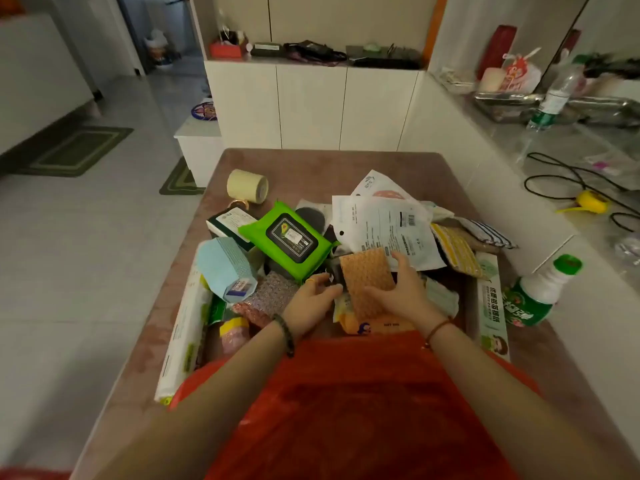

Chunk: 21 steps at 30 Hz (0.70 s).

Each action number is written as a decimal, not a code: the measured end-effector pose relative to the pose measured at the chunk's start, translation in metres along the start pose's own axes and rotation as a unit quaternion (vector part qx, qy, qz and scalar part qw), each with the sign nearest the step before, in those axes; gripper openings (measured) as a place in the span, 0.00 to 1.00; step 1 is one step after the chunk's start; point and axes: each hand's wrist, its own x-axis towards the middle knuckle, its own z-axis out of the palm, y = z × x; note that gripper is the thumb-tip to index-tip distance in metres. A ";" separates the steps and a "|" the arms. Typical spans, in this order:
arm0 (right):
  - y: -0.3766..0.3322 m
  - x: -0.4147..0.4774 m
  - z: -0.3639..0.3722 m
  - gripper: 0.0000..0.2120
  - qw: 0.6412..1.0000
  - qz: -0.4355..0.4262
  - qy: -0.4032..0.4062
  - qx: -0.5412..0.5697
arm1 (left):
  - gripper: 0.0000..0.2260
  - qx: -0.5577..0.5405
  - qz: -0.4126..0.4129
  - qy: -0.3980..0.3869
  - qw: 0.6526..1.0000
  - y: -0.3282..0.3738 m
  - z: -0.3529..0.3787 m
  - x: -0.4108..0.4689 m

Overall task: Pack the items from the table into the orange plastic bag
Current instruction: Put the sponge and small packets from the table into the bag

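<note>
Clearly, both hands were on the same thing: an orange textured sponge pad (367, 282) with a dark edge, lying near the middle of the heap on the table (311, 164). The right hand (398, 289) lay over its right side with fingers curled round the edge, and the left hand (311, 297) pinched the dark left end between thumb and fingers. The orange plastic bag (363, 410) lay spread flat at the near edge, under both forearms, its mouth not visibly open. To do this step well, I judged one hand should carry the pad while the other freed itself to lift the bag's rim, since a flat bag would not take it. The white printed packet (381, 226) just beyond, touching the pad, and the green wipes pack (289, 237) to the left might slide as it lifted.
</note>
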 end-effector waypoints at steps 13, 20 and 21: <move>-0.007 0.012 0.012 0.29 0.996 -0.063 0.005 0.058 | 0.24 -0.151 -0.013 0.058 0.987 -0.001 0.022 0.026; -0.040 0.020 0.044 0.15 0.989 -0.044 -0.072 0.118 | 0.23 -0.258 -0.062 0.166 0.950 -0.018 -0.037 -0.005; -0.038 0.022 0.056 0.16 0.993 -0.040 -0.091 0.065 | 0.22 -0.275 -0.081 0.178 0.941 -0.025 -0.044 -0.007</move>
